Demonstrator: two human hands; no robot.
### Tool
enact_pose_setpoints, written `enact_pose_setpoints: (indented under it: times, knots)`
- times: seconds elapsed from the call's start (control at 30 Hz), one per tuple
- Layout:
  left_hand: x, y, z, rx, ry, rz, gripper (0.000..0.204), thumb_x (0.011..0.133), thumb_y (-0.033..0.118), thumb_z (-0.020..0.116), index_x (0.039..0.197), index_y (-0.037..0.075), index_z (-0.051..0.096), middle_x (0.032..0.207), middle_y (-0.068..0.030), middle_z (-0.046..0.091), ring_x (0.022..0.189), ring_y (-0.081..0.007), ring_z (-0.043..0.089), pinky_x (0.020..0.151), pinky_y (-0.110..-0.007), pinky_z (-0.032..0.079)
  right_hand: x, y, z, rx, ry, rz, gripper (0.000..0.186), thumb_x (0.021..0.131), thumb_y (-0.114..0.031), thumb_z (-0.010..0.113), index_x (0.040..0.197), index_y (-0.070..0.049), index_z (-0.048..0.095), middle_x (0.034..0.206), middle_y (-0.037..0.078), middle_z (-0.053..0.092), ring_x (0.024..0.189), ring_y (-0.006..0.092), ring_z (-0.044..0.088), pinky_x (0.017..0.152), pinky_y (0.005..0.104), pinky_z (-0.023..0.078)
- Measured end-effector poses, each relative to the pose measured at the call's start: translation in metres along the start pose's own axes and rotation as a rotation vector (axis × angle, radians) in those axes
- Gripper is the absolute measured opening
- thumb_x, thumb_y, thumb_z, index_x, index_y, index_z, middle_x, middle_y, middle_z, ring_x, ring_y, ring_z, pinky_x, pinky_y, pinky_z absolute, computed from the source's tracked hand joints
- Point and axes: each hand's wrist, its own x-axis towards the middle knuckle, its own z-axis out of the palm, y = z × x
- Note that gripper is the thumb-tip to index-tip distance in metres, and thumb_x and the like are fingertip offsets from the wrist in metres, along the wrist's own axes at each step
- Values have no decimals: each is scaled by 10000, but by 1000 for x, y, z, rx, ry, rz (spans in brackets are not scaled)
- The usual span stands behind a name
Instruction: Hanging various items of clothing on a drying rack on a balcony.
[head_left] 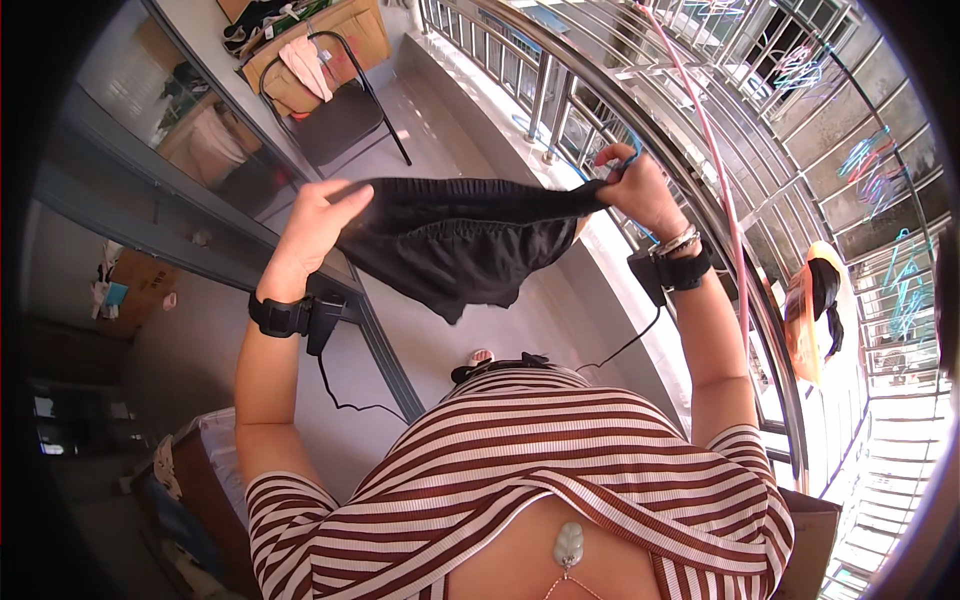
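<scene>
A pair of black shorts (465, 250) with a gathered elastic waistband hangs stretched sideways between my two hands. My left hand (312, 225) pinches the waistband at its left end, thumb on top. My right hand (635, 190) grips the right end, fingers curled. A thin blue item (632, 150), perhaps a hanger, shows at my right fingers; I cannot tell clearly what it is. Both wrists wear black straps with cabled devices.
A folding chair (340, 125) with pink cloth and cardboard stands ahead-left, beside a sliding glass door (170, 100). A metal railing (545, 90) and window grille with coloured hangers (870, 160) line the right. An orange item (805, 315) hangs at right. A pink pole (705, 135) runs overhead.
</scene>
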Motion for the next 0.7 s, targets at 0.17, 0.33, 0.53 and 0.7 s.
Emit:
enact_pose_setpoints:
  times: [0.17,0.33,0.53,0.7]
  knots:
    - [4,35,19,-319,88,85,211,810,104,585,937,-65,598,829,-15,591,748,-52,513,689,-178,409,-12,-6,-7,-50,35,-9,451,674,-289,728,973,18,586,530,-21,481,492,71,455,473,233,375]
    - [8,70,22,-239,20,73,210,801,103,592,920,-70,593,844,-19,595,758,-57,518,690,-191,402,-28,-44,-21,1088,402,-261,244,896,-220,468,931,-5,578,510,-30,403,448,45,336,398,192,248]
    - [1,93,30,-229,-57,81,193,791,118,607,873,-56,602,826,-10,593,737,-52,511,668,-184,391,-36,-76,-27,1729,339,-614,296,901,-355,413,915,-81,524,493,-18,356,421,72,276,388,221,198]
    - [-7,103,20,-181,124,155,199,788,128,606,876,-50,603,818,-13,599,733,-61,523,677,-194,400,-26,-74,36,1612,66,-421,277,898,-265,449,861,-5,535,544,14,470,486,104,428,455,232,336]
